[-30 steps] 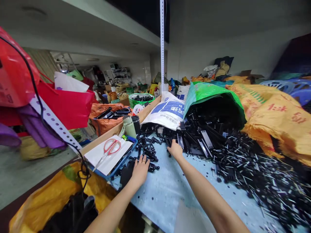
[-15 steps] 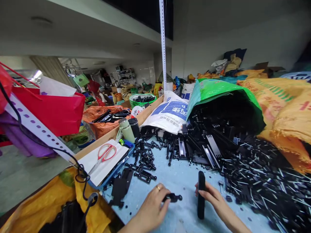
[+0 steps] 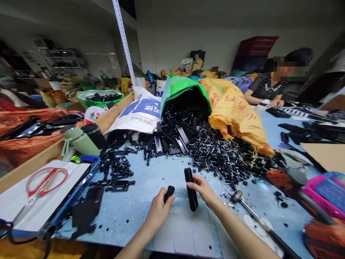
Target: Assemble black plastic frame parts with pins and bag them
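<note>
Between the thumb and fingers of my left hand (image 3: pixel 159 207) is a small black plastic part (image 3: pixel 169 193), partly hidden by the fingers. My right hand (image 3: pixel 203 190) pinches a long black bar-shaped part (image 3: pixel 191 190), held nearly upright. The two parts are a short gap apart above the blue tabletop (image 3: pixel 129 212). To the left lie several black linkage-like pieces (image 3: pixel 118 185) and a flat black plate (image 3: pixel 87 208). Beyond my hands, longer black parts spill from a green sack (image 3: pixel 188 84).
A hammer (image 3: pixel 256 216) lies right of my right arm. Black pieces with metal pins (image 3: pixel 223 153) heap up beside a yellow sack (image 3: pixel 237 108). Red-handled scissors (image 3: pixel 44 183) lie on white paper at left. A pink basket (image 3: pixel 320 190) and a seated person (image 3: pixel 268 86) are at right.
My view has swung to the right, bringing the hammer, pink basket and seated person into sight. My left hand has turned the small part, whose end now points up and away.
</note>
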Action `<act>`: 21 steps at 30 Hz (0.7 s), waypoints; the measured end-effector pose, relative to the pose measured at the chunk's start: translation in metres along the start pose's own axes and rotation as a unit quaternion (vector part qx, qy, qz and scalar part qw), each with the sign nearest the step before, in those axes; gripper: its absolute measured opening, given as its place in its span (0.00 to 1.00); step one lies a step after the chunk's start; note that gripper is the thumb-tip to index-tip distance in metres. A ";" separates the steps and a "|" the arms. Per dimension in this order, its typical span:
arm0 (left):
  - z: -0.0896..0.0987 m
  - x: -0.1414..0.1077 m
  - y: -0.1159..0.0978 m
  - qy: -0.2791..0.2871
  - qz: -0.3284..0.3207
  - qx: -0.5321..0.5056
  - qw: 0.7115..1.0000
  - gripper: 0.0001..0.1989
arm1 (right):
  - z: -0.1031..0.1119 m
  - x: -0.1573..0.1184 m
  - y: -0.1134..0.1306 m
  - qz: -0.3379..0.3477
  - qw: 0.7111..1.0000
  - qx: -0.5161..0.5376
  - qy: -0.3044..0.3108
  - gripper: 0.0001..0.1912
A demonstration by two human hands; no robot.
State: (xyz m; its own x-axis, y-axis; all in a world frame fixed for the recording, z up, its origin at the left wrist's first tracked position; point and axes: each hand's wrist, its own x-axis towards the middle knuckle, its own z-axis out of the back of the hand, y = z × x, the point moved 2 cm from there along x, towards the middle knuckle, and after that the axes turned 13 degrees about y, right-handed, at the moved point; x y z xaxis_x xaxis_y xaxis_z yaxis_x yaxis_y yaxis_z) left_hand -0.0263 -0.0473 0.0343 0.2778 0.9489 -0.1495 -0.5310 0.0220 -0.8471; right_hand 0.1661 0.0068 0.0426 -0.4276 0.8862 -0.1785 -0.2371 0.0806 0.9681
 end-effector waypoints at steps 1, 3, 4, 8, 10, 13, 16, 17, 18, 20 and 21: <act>-0.001 -0.002 0.000 0.005 0.007 -0.045 0.999 0.13 | -0.001 -0.006 -0.001 0.001 0.995 -0.097 -0.033 0.15; -0.004 -0.004 0.000 0.028 0.006 -0.132 0.991 0.16 | -0.009 -0.020 -0.003 -0.006 0.953 -0.294 -0.080 0.11; -0.006 -0.005 -0.001 0.041 0.002 -0.164 0.986 0.19 | -0.017 -0.027 -0.004 -0.005 0.924 -0.373 -0.081 0.11; -0.008 -0.010 -0.001 0.050 -0.001 -0.198 0.979 0.24 | -0.054 -0.058 -0.011 0.068 0.848 -0.525 0.034 0.28; -0.008 -0.017 -0.002 0.029 -0.005 -0.161 0.987 0.24 | -0.063 -0.069 -0.013 0.086 0.841 -0.529 0.068 0.27; -0.007 -0.029 -0.008 -0.001 -0.028 -0.086 0.996 0.18 | -0.061 -0.072 -0.012 0.067 0.907 -0.413 0.044 0.21; -0.008 -0.039 -0.020 -0.005 -0.044 -0.088 0.995 0.16 | -0.053 -0.067 -0.010 0.036 0.992 -0.121 0.009 0.24; -0.009 -0.042 -0.023 -0.003 -0.045 -0.094 0.995 0.16 | -0.053 -0.065 -0.010 0.024 0.999 -0.022 0.007 0.25; -0.010 -0.043 -0.027 -0.002 -0.045 -0.093 0.995 0.15 | -0.054 -0.064 -0.010 0.015 0.998 0.057 0.011 0.27; -0.013 -0.044 -0.034 -0.003 -0.064 -0.069 0.996 0.15 | -0.057 -0.064 -0.008 0.008 0.987 0.159 0.017 0.31; -0.014 -0.044 -0.036 0.002 -0.081 -0.057 0.995 0.16 | -0.059 -0.065 -0.008 0.011 0.982 0.190 0.016 0.32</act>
State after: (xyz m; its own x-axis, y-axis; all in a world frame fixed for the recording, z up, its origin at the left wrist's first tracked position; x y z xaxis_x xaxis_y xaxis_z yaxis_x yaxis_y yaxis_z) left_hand -0.0079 -0.0944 0.0645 0.3549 0.9349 -0.0078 -0.3850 0.1385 -0.9125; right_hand 0.1446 -0.0785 0.0362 -0.4567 0.8757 -0.1565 0.1133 0.2318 0.9662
